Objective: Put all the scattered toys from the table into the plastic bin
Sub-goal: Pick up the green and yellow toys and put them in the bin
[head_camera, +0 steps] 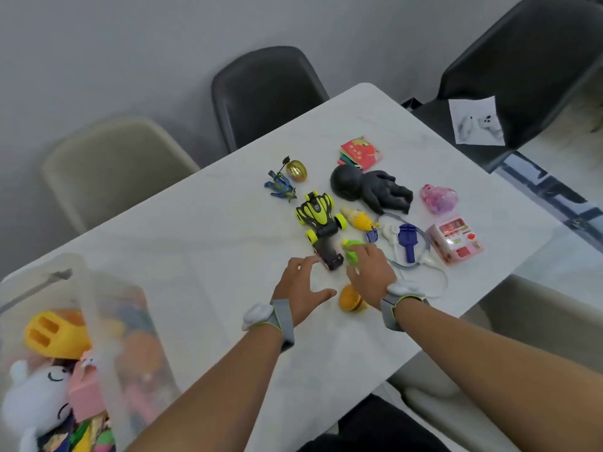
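Several toys lie scattered on the white table [202, 243]. Among them are a yellow-and-black race car [318, 213], a dark toy car [329, 254], a green toy [352, 251], a burger toy [349, 298], a corn toy [359, 219], a black doll [370, 189], a gold egg [296, 170] and a pink vending-machine toy [455, 244]. The clear plastic bin [98, 288] stands at the lower left, holding several toys. My left hand [301, 283] is open, fingers spread, beside the dark car. My right hand [372, 270] closes its thumb and fingers around the green toy.
A blue figure [280, 185], a red cloth book [360, 151], a pink glittery toy [439, 199] and a blue toy stethoscope [408, 244] also lie there. A beige chair [114, 164] and a black chair [264, 89] stand behind the table. Another black chair [522, 60] holds a paper [476, 120].
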Demonstrator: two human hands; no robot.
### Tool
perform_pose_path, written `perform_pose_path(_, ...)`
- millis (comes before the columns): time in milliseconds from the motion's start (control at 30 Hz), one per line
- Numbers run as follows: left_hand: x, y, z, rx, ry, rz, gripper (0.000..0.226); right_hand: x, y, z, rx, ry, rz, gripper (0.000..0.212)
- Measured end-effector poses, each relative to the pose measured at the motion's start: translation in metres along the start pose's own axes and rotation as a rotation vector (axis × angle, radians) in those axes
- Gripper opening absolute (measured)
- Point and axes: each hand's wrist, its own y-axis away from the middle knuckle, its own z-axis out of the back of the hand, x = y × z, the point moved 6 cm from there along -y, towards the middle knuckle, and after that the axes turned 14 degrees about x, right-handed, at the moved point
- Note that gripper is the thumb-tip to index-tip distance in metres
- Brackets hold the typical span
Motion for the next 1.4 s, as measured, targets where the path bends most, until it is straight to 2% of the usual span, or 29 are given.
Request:
perform_pose_path(200, -0.035, -0.035, -0.069, 0.219, -0.072, 0.014, 0.086, -0.058, -0.017, 0.002, 0.062, 0.036, -0.079, 0.05)
perform_pose_path(367, -0.041, -0.049, -0.096, 0.35, -0.206, 0.072, 0.096, -0.06, -0.038, 0.0, 0.155, 0.029, -0.06, 0.059)
perform_pose_path(533, -0.037, -0.059, -0.098, 0.402, -0.4, 0.113, 0.075, -0.05, -0.057, -0.009, 0.239, 0.113, -0.047, 0.061)
perform_pose_path(633, -0.032, -0.061, -0.088, 0.371, -0.412, 0.157, 0.067, -0.047, -0.066, -0.015, 0.283, 0.177, -0.069, 0.065)
perform_pose_path(767, -0.004, -0.055, -0.072, 0.321, -0.322, 0.286, 0.072, -0.048, -0.074, -0.023, 0.339, 0.24, -0.081, 0.077)
perform_pose_path(900, 0.027, -0.049, -0.05, 0.25, -0.215, 0.397, 0.065, -0.045, -0.077, -0.021, 0.303, 0.189, -0.137, 0.054)
perform_pose_path(967, 0.037, -0.045, -0.042, 0.218, -0.193, 0.427, 0.065, -0.042, -0.077, -0.018, 0.292, 0.143, -0.17, 0.052)
perform_pose_path(1033, 0.044, -0.043, -0.039, 0.204, -0.191, 0.44, 0.066, -0.039, -0.076, -0.016, 0.268, 0.059, -0.195, 0.059)
perform_pose_path(1167, 0.05, -0.036, -0.028, 0.149, -0.143, 0.447, 0.053, -0.026, -0.07, -0.006, 0.171, -0.121, -0.204, 0.064)
perform_pose_path(1267, 0.049, -0.032, -0.019, 0.114, -0.138, 0.412, 0.055, -0.012, -0.069, 0.004, 0.115, -0.225, -0.175, 0.068)
perform_pose_path(1400, 0.044, -0.023, -0.003, 0.023, -0.11, 0.379, 0.061, 0.012, -0.063, 0.017, 0.099, -0.214, -0.116, 0.091)
